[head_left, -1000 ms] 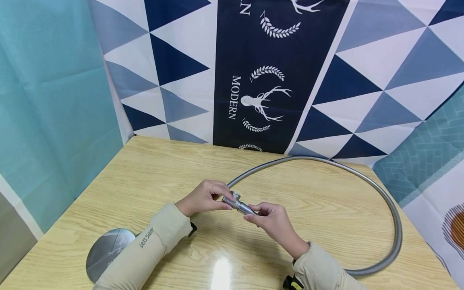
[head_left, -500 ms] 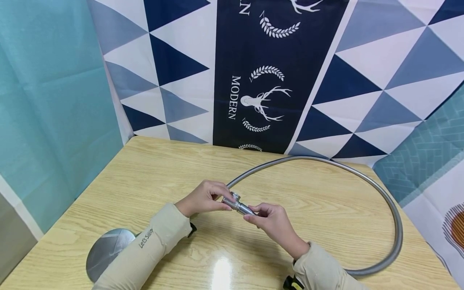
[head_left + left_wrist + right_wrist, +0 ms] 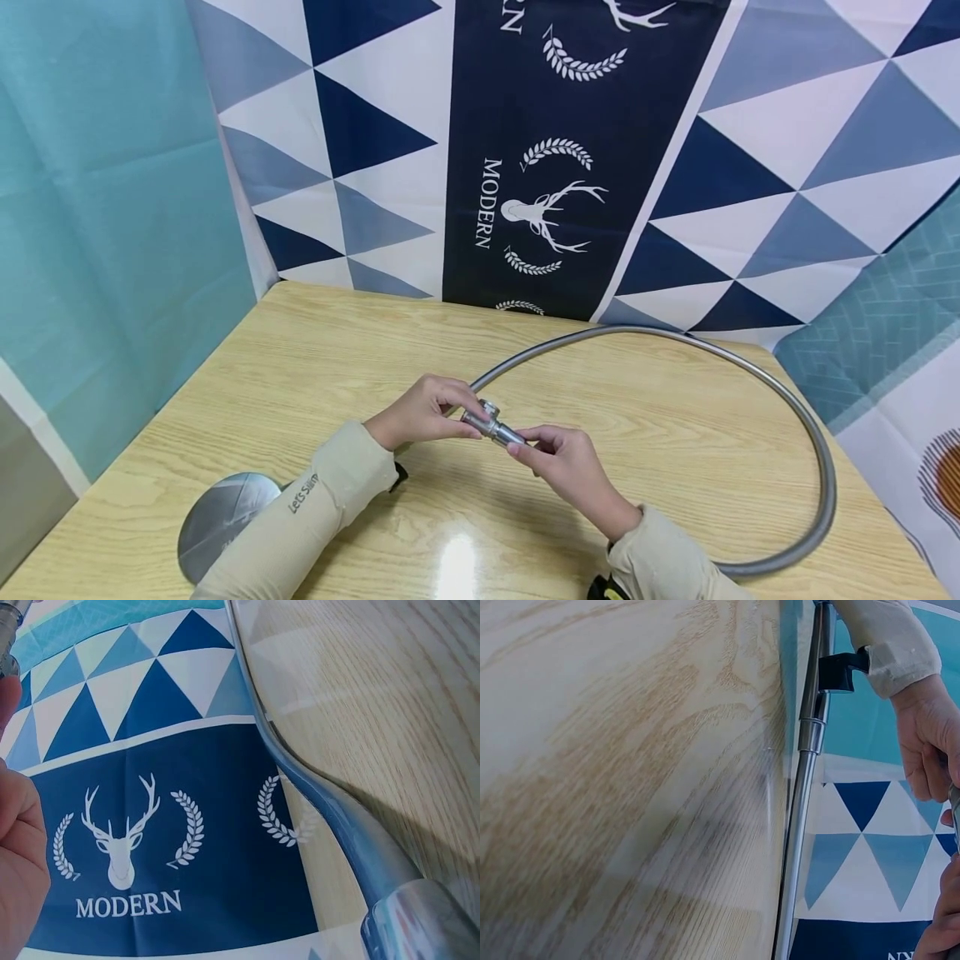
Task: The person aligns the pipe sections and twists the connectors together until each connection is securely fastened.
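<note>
Above the middle of the table, my left hand [image 3: 435,408] pinches a small chrome fitting [image 3: 492,427] between thumb and fingers. The fitting has a short cylindrical body with a round stub or knob on its upper side. Its lower right end is pinched by the thumb and fingers of my right hand [image 3: 566,462], which hide the tip. In the left wrist view only the edge of the fitting [image 3: 7,634] shows. The right wrist view has the left hand [image 3: 934,742] at its right edge, and the fitting is mostly cut off there.
A grey metal hose [image 3: 821,450] loops from behind the left hand along the table's back to the right sleeve. It has a metal collar [image 3: 424,922]. A round, flat silver disc [image 3: 225,517] lies partly under the left forearm. Patterned cloth [image 3: 375,167] stands behind the table [image 3: 337,342].
Both hands keep hold of the fitting in nearly the same place. The right fingers have shifted slightly on its end, and the head view has moved a little.
</note>
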Demonstrator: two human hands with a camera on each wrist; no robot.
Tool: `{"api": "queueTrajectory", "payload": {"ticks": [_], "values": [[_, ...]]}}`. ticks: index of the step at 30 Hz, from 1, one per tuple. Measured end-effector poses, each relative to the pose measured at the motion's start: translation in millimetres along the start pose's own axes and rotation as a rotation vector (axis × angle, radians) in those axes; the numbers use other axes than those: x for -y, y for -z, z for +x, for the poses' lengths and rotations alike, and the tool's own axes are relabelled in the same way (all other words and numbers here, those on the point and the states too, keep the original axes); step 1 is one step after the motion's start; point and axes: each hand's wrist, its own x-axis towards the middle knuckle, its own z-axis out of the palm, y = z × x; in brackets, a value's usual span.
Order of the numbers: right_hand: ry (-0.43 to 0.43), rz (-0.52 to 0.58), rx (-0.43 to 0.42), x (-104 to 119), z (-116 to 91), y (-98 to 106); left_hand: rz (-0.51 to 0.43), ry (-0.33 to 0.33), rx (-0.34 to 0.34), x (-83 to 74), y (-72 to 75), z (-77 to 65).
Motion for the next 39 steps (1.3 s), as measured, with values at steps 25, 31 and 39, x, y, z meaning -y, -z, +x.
{"api": "queueTrajectory", "payload": {"ticks": [25, 31, 39], "values": [[0.226, -0.027, -0.063, -12, -1, -8, 0.044, 0.094, -0.005, -1.5, -1.1, -2.2], [0.152, -0.035, -0.076, -8, 1, -6, 0.055, 0.091, -0.015, -3.2, -0.9, 0.2], [0.084, -0.06, -0.089, -3, 0, -4, 0.026, 0.097, -0.018, -4.3, -0.8, 4.1]]}}
